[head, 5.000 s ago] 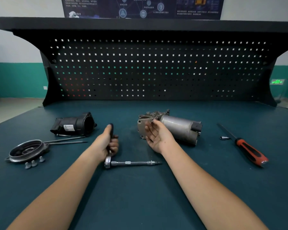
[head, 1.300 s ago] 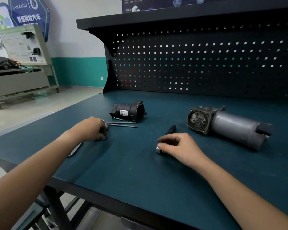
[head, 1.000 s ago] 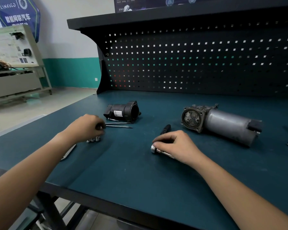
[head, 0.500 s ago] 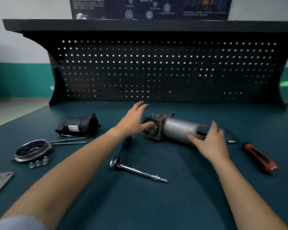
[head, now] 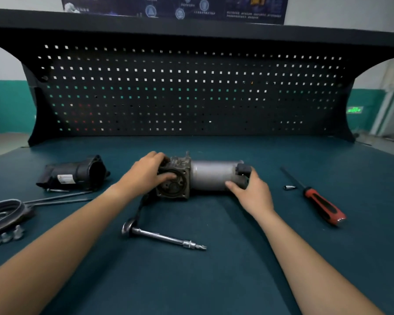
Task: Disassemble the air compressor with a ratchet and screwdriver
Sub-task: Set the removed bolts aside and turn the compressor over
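Observation:
The air compressor (head: 210,176), a grey cylinder with a square cast head at its left end, lies on its side in the middle of the bench. My left hand (head: 146,176) grips the head end, thumb across its round open face. My right hand (head: 250,189) grips the cylinder's right end by the black connector. The ratchet (head: 159,235) with its long extension lies loose on the mat in front of the compressor. The red-handled screwdriver (head: 316,198) lies to the right, untouched.
A black removed housing (head: 73,173) lies at the left with two long bolts (head: 59,197) in front of it. A round metal cover (head: 2,214) and several small bolts (head: 6,237) sit at the far left. A small socket bit (head: 289,187) lies near the screwdriver. Pegboard (head: 191,92) stands behind.
Both hands have closed onto the compressor: the left from an open reach onto the head, the right onto the cylinder's right end. The ratchet lies released on the mat.

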`<state>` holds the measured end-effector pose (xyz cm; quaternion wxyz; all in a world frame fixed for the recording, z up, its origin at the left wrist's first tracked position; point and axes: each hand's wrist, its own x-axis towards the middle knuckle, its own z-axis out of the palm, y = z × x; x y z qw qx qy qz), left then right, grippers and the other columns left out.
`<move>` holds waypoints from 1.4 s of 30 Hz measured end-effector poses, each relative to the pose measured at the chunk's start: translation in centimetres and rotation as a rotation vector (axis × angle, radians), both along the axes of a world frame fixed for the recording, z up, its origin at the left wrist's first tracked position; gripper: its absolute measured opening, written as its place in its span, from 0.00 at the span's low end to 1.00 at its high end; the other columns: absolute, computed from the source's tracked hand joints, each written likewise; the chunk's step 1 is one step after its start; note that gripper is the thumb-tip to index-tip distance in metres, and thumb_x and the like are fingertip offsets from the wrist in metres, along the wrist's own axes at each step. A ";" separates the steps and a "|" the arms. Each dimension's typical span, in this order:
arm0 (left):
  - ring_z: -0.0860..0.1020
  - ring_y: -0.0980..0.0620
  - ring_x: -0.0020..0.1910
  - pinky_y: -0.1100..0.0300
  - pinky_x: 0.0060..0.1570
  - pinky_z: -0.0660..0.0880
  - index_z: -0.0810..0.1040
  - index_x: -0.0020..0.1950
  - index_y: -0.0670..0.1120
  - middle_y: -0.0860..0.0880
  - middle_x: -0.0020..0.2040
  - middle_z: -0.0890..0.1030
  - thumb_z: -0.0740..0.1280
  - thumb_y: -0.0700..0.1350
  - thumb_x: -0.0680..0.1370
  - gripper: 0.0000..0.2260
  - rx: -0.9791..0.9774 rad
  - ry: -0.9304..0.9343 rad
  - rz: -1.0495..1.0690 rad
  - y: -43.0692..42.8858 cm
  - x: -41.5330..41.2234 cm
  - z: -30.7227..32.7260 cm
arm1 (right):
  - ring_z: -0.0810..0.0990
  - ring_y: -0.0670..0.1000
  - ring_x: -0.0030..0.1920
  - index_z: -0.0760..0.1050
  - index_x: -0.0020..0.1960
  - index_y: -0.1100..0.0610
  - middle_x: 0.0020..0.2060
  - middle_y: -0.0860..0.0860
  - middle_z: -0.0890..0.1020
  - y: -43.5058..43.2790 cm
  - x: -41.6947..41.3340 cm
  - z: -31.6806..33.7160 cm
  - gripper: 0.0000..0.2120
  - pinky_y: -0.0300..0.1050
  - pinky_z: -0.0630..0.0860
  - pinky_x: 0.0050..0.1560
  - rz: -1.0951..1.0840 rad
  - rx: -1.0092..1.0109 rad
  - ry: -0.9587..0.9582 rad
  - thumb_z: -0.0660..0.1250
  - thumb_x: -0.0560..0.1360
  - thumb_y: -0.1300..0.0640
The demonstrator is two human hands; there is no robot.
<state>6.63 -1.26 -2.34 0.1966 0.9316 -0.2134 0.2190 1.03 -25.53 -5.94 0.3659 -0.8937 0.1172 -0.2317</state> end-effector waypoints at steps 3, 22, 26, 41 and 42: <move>0.74 0.44 0.55 0.54 0.54 0.69 0.75 0.59 0.41 0.43 0.54 0.76 0.73 0.48 0.71 0.20 -0.046 -0.006 0.002 1.0 -0.8 0.1 | 0.72 0.58 0.63 0.59 0.72 0.57 0.62 0.56 0.76 0.5 0.1 -0.4 0.35 0.47 0.71 0.53 0.040 0.001 0.003 0.69 0.72 0.45; 0.77 0.57 0.51 0.66 0.51 0.71 0.78 0.59 0.49 0.54 0.52 0.78 0.44 0.75 0.69 0.39 0.376 0.051 -0.325 5.9 -10.5 -3.3 | 0.74 0.45 0.58 0.59 0.73 0.55 0.62 0.49 0.74 0.6 -2.1 2.4 0.33 0.31 0.67 0.53 0.094 0.392 -0.294 0.69 0.72 0.54; 0.77 0.55 0.30 0.65 0.32 0.72 0.79 0.35 0.49 0.55 0.31 0.76 0.43 0.59 0.81 0.29 0.481 -0.337 -0.357 6.0 -11.2 -3.5 | 0.77 0.38 0.42 0.68 0.67 0.54 0.42 0.43 0.80 2.2 -2.8 2.5 0.23 0.20 0.68 0.36 0.198 0.496 -0.311 0.67 0.73 0.58; 0.66 0.58 0.20 0.71 0.22 0.63 0.64 0.34 0.47 0.54 0.22 0.66 0.55 0.45 0.79 0.14 -1.731 0.612 -0.467 -1.3 -14.1 5.6 | 0.75 0.43 0.57 0.72 0.64 0.53 0.56 0.45 0.78 8.8 -10.7 1.3 0.27 0.35 0.69 0.58 0.685 -0.068 -0.392 0.61 0.71 0.39; 0.67 0.58 0.20 0.72 0.23 0.64 0.64 0.34 0.47 0.53 0.23 0.66 0.54 0.45 0.79 0.13 -1.745 0.690 -0.483 -2.5 -14.2 6.0 | 0.77 0.47 0.55 0.72 0.63 0.55 0.54 0.48 0.79 9.1 -10.9 0.9 0.27 0.37 0.71 0.54 0.647 -0.122 -0.419 0.61 0.71 0.39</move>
